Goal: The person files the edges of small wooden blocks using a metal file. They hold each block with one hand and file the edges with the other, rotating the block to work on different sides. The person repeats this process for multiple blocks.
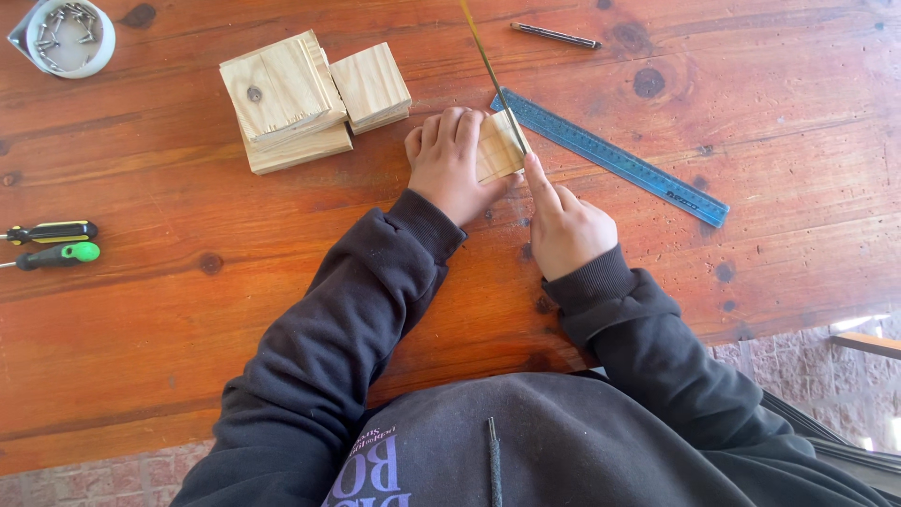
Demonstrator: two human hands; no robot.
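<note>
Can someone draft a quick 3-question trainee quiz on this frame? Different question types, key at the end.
1. True or false: the left hand rests on the small wooden block.
2. Which lies just right of that block? A) blue ruler B) screwdrivers C) tub of screws
3. Fill in: the right hand points its index finger at the block's ____ edge, beside a thin yellow strip.

Key: 1 true; 2 A; 3 right.
</note>
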